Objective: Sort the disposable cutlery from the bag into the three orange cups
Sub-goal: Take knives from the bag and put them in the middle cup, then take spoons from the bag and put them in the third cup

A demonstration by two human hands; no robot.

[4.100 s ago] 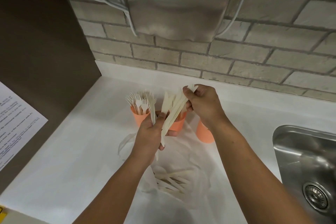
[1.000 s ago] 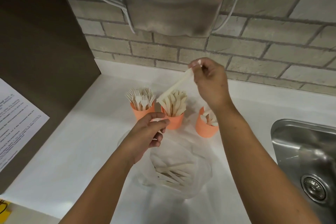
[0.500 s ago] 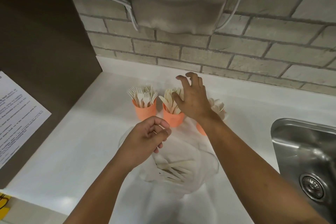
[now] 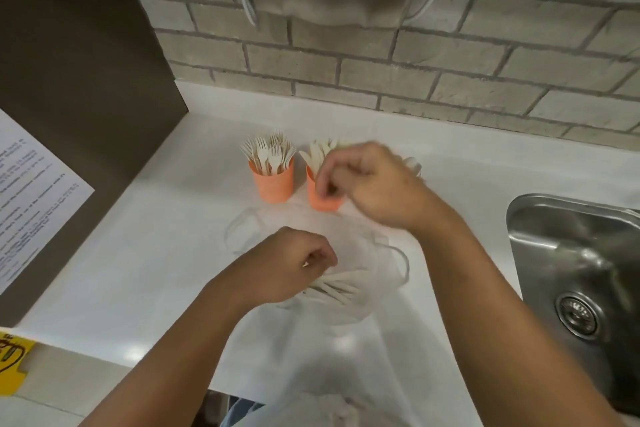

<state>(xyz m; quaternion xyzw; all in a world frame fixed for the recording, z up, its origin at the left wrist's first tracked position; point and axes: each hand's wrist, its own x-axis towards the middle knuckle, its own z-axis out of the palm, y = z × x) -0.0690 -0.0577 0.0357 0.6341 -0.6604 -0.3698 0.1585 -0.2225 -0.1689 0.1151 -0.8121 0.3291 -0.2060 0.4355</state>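
- Orange plastic cups stand in a row on a white counter (image 4: 166, 218) below a grey brick wall, seen from the head camera.
- The left cup (image 4: 273, 185) is packed with pale forks (image 4: 268, 152), tines up.
- The middle cup (image 4: 323, 201) holds pale knives (image 4: 317, 152) and stands just beside the fork cup.
- The third cup is hidden behind the right hand (image 4: 370, 184); only a few spoon tips (image 4: 412, 163) show past the knuckles.
- The right hand hangs over the middle cup, blurred, with fingers curled downward. I cannot tell whether they hold anything.
- The clear plastic bag (image 4: 388, 253) lies open on the counter in front of the cups, with loose cutlery (image 4: 339, 286) left inside.
- The left hand (image 4: 291, 263) sits at the bag's mouth with fingers curled tight. A small pale tip shows by the thumb, but I cannot tell whether it pinches a utensil or the bag.
- A steel sink (image 4: 571, 270) lies to the right and a printed sheet (image 4: 31, 191) to the left.
- Risk, as I judge it: the cups are light and crowded, so a sweeping right wrist could tip one and spill sorted pieces, perhaps towards the sink.
- The slack bag could also snag on a lifted utensil and drag towards the cups.
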